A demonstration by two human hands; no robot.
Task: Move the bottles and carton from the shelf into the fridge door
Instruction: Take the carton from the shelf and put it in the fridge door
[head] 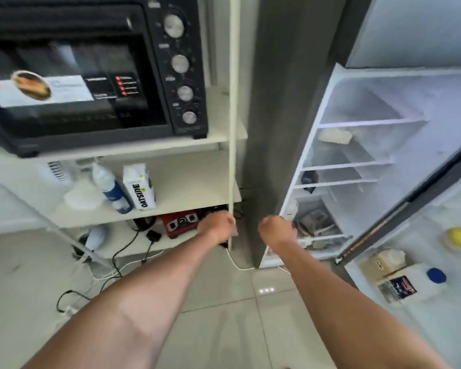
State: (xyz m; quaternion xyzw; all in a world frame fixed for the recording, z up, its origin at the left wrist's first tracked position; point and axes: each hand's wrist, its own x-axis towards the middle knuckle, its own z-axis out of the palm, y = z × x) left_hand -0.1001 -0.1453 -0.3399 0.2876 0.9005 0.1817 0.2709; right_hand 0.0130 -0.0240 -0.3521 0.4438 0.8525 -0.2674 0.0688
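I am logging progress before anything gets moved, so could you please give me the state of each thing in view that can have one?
Fridge door: open.
Carton: upright on the shelf, not moved.
Blue-labelled bottle: on the shelf beside the carton, leaning.
Oven: door shut.
Left hand: curled, holding nothing.
Right hand: curled, holding nothing.
Blue-capped jug: capped, inside the fridge.

White open shelf unit [197, 179], three tiers loaded.
The top tier carried a black toaster oven [91, 75]; the middle tier held a carton [140, 186], a blue-labelled bottle [111, 187] and a pale bottle [81, 194]; the lowest tier bore a red appliance [180, 225] and cables [133, 243].
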